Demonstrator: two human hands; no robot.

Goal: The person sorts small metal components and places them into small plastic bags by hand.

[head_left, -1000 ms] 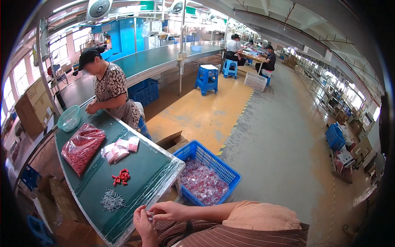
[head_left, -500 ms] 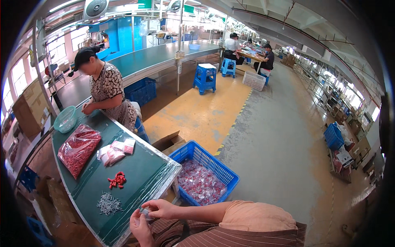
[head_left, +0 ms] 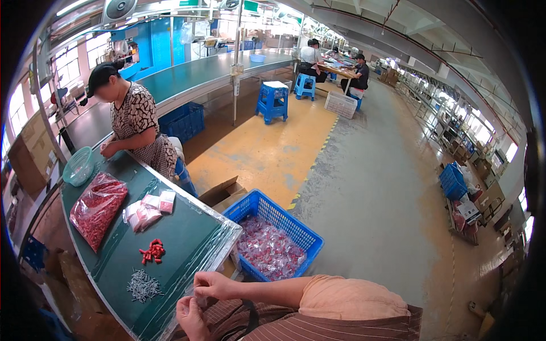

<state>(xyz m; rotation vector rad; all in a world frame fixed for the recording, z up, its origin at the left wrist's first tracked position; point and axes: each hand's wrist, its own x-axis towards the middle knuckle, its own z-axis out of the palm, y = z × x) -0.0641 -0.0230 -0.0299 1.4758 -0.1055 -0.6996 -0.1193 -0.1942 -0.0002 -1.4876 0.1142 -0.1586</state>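
My right hand (head_left: 214,285) and my left hand (head_left: 191,316) are close together at the near edge of the green-topped table (head_left: 187,250). Fingers of both hands pinch a small clear plastic bag (head_left: 190,290), which they partly cover; its contents cannot be made out. On the table beyond my hands lie a pile of grey screws or nails (head_left: 143,285) and a small heap of red plastic plugs (head_left: 152,251). Farther off are a stack of small clear bags with red-and-white cards (head_left: 145,211) and a large clear bag of red plugs (head_left: 99,209).
A blue crate (head_left: 316,241) of filled small bags stands right of the table, beside an open cardboard box (head_left: 224,193). A co-worker (head_left: 134,122) works at the far side near a green basket (head_left: 78,166). Blue stools (head_left: 273,103) stand on the floor beyond.
My view has shifted slightly, so the scene sits farther left. My right hand's fingers have curled from stretched to a closed pinch on the small bag.
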